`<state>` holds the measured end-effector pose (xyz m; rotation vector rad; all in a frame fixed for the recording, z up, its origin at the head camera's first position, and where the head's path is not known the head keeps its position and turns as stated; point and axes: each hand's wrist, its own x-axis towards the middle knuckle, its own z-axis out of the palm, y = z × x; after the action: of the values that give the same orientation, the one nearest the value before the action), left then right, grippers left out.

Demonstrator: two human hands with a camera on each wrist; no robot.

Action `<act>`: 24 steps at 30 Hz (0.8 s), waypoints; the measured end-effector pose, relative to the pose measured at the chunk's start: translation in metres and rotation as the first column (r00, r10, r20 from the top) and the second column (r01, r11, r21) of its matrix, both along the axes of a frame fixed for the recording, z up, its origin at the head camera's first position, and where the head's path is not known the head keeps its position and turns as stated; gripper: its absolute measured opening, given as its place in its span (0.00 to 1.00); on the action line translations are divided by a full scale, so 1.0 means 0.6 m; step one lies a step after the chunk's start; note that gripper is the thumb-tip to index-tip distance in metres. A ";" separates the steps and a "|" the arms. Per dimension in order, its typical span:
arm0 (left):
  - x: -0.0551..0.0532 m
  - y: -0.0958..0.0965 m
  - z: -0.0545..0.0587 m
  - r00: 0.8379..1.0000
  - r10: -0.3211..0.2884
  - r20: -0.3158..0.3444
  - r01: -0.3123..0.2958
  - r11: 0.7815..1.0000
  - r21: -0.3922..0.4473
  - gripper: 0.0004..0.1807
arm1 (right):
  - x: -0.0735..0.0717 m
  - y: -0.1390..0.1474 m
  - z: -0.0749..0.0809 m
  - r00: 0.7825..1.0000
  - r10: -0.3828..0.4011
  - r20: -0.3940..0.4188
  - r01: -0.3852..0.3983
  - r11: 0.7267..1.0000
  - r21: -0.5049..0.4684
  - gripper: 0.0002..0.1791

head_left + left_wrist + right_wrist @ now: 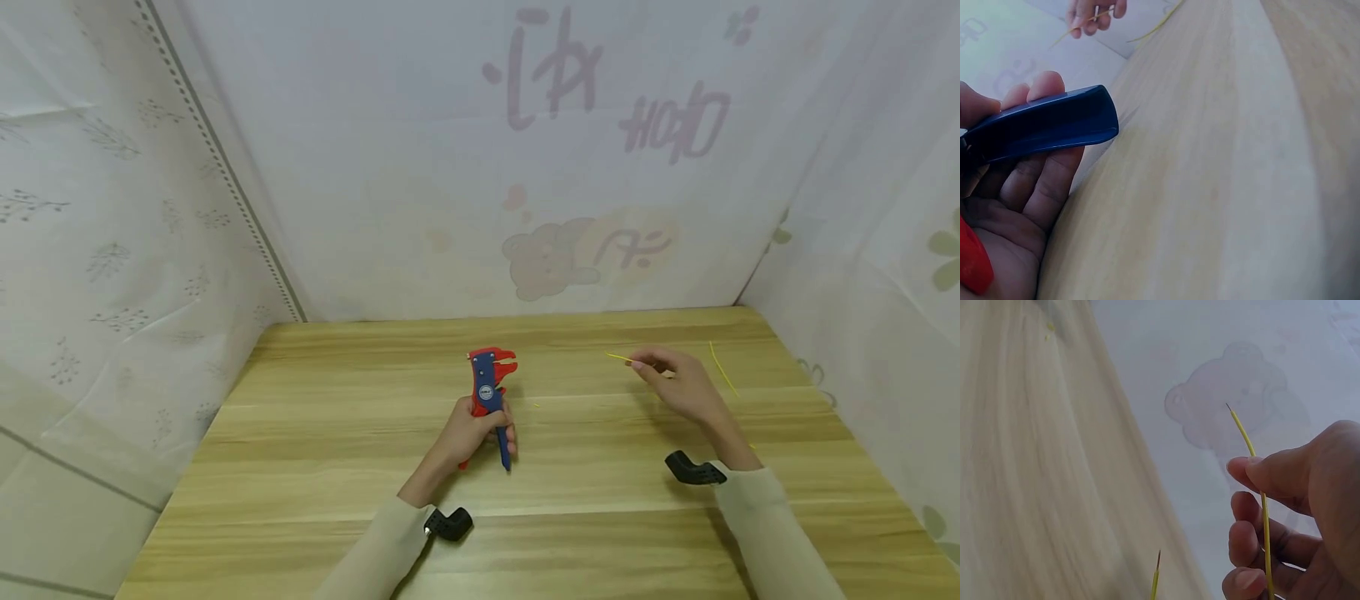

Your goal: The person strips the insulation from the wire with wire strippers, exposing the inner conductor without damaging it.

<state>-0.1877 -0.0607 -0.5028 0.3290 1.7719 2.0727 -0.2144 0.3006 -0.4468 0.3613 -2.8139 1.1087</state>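
Note:
My left hand (467,435) grips a wire stripper (484,372) with a blue body and red jaws that point to the right. In the left wrist view, its blue handle (1054,122) runs across the fingers and part of the red handle (972,259) shows by the palm. To the right, my right hand (681,390) pinches a thin yellow wire (1242,431) between thumb and forefinger. Bare dark metal shows at the wire's upper tip, while its lower length passes along the other curled fingers. The wire is apart from the stripper.
A second yellow wire (722,368) lies on the wooden table (337,375) beyond my right hand; its bared end shows low in the right wrist view. A tiny yellow scrap (536,405) lies between the hands. Printed white cloth (397,183) hangs behind and at both sides.

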 end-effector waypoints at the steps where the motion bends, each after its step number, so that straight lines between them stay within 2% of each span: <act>1: 0.000 0.000 0.000 1.000 -0.001 -0.006 0.001 1.000 0.000 0.11 | 0.001 0.004 -0.002 1.000 -0.005 -0.003 0.005 1.000 0.004 0.16; 12: -0.002 -0.003 0.000 1.000 0.007 -0.007 -0.008 1.000 -0.026 0.12 | 0.010 0.040 -0.019 0.994 -0.094 -0.051 0.096 0.995 0.038 0.14; 24: -0.004 -0.001 -0.002 1.000 0.004 0.028 -0.004 1.000 0.009 0.13 | 0.016 0.072 -0.033 0.991 -0.131 -0.002 0.130 0.988 0.080 0.14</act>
<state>-0.1903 -0.0615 -0.5040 0.2971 1.7489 2.0782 -0.2051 0.3438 -0.4667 0.1782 -2.8434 0.9742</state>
